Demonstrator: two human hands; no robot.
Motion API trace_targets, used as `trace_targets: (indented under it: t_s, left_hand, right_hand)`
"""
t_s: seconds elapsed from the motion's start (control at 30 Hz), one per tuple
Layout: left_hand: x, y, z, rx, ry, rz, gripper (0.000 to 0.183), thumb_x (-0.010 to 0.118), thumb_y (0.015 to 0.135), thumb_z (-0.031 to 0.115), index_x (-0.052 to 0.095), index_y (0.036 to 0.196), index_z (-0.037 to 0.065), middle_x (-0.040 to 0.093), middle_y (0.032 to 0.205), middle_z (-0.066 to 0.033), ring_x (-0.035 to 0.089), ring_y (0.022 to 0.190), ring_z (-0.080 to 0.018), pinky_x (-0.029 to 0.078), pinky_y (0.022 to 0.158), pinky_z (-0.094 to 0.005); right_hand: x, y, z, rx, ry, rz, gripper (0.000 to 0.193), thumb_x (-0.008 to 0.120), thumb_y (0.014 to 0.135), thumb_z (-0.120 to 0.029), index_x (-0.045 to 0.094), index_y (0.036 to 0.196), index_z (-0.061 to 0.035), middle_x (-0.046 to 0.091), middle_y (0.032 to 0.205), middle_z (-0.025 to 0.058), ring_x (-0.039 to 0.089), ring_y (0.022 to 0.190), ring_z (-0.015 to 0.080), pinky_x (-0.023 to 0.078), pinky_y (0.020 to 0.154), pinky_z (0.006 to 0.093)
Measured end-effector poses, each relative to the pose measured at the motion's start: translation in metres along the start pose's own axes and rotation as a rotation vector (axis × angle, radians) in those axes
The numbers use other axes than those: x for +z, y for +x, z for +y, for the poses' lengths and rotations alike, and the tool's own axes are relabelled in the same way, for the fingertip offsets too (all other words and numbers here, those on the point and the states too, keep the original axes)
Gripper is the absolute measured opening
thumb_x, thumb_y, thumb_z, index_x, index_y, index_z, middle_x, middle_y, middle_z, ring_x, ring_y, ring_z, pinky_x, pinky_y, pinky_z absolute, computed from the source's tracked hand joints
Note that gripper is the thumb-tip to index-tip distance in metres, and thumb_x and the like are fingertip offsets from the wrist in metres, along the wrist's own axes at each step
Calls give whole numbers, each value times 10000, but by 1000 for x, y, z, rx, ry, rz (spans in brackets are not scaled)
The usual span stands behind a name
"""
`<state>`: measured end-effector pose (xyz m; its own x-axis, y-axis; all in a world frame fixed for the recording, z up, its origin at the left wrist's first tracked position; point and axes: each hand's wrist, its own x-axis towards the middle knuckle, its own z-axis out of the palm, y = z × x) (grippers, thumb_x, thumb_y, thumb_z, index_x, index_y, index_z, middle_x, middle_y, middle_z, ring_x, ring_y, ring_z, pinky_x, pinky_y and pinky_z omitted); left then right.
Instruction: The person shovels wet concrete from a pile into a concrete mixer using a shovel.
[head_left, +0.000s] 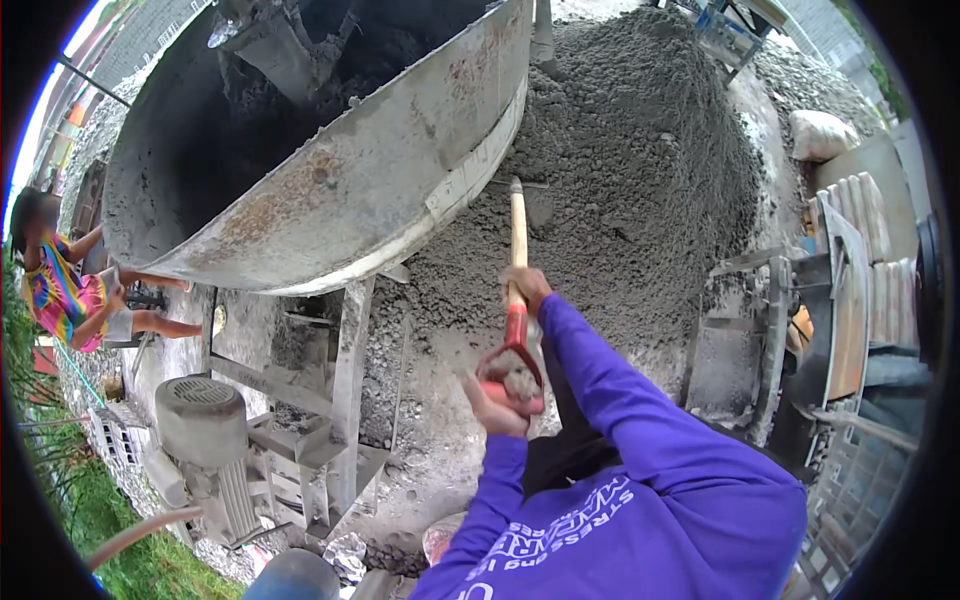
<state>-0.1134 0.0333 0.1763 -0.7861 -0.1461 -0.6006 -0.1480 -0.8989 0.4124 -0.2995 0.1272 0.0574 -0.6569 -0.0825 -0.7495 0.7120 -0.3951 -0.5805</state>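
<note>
R hand [528,284] clenched round shovel [518,235] mid-shaft, prob. for leverage; L hand [499,413] at D-grip [517,352], closure can't tell. Shovel's far end's at wet concrete pile [620,150], nr mixer drum [370,170].

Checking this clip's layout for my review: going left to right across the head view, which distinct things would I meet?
Tie-dye shirt, grey motor, upright grey stand leg, D-handled shovel, white sack.
</note>
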Motion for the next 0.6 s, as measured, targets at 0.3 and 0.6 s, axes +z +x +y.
trace_targets:
  t_s: [0.3, 0.6]
  left_hand:
    - [-270, 71, -45, -107, 203, 952, 674, 440, 856, 659, 575, 922, 2, 553, 660, -81, 579, 602, -220, 504, 555, -382]
    - [-224, 71, -73, 74, 405, 1204, 537, 443, 909, 557, 533, 850, 30, 478, 678, -49, 446, 536, -166, 416, 479, -330]
  right_hand:
    - [-34, 144, 112, 199, -345, 140, 578, 776, 696, -479, 630, 988, -2, 607, 1038, 145, 606, 940, 261, 507, 758, 460]
    - [-87, 327, -5, -111, -8, 220, 110, 619, 778, -48, 542, 701, -29, 524, 613, 68, 521, 476, 190, 445, 422, 338]
